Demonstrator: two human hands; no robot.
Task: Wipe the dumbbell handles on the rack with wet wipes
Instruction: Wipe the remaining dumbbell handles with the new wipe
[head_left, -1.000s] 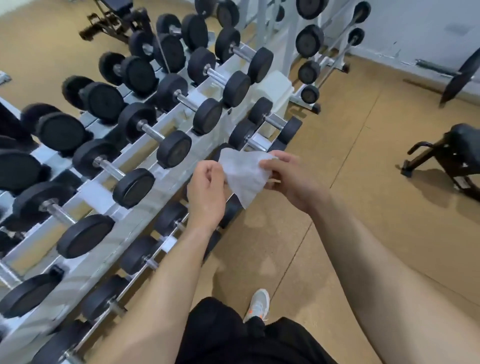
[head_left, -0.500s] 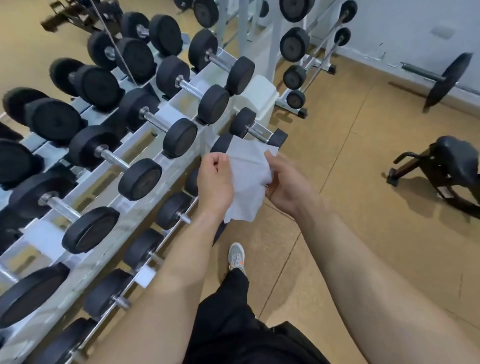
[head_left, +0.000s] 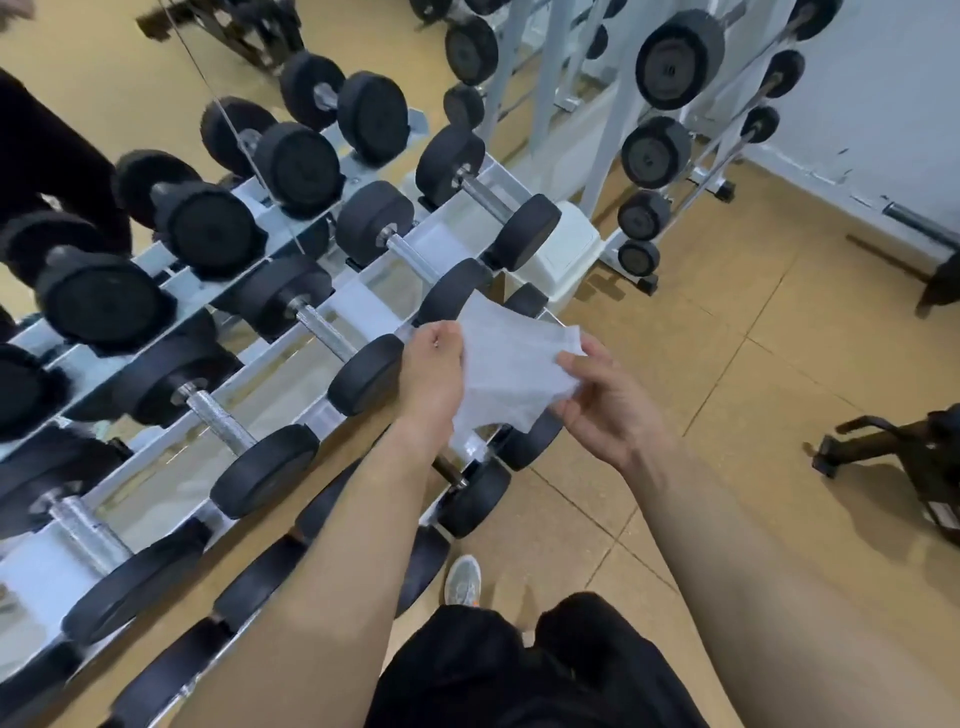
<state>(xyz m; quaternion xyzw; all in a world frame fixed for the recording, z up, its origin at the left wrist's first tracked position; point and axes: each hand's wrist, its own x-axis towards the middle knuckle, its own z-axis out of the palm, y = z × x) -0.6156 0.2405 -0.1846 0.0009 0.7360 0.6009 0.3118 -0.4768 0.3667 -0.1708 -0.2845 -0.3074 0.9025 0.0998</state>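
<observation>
Pinching opposite edges, left hand (head_left: 434, 371) and right hand (head_left: 605, 402) spread the limp, light wet wipe (head_left: 506, 371); bunch it before gripping handles.

White wipe (head_left: 506, 374), black dumbbells (head_left: 363, 374)

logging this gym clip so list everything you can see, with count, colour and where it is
wet wipe: one, white, held between both hands in front of the rack
dumbbells: many, black heads with silver handles, on the rack's tiers
dumbbell rack: one, white, left, running diagonally
bin: one, white, on the floor at the rack's far end
fixed barbells: several, black ends, on an upright white stand, top right
gym equipment: one piece, black, on the floor at the right edge
floor: tan tiles
shoe: one, grey, on the floor below the hands
shorts: black, bottom centre
left hand: holds the wipe's left edge
right hand: holds the wipe's right edge
</observation>
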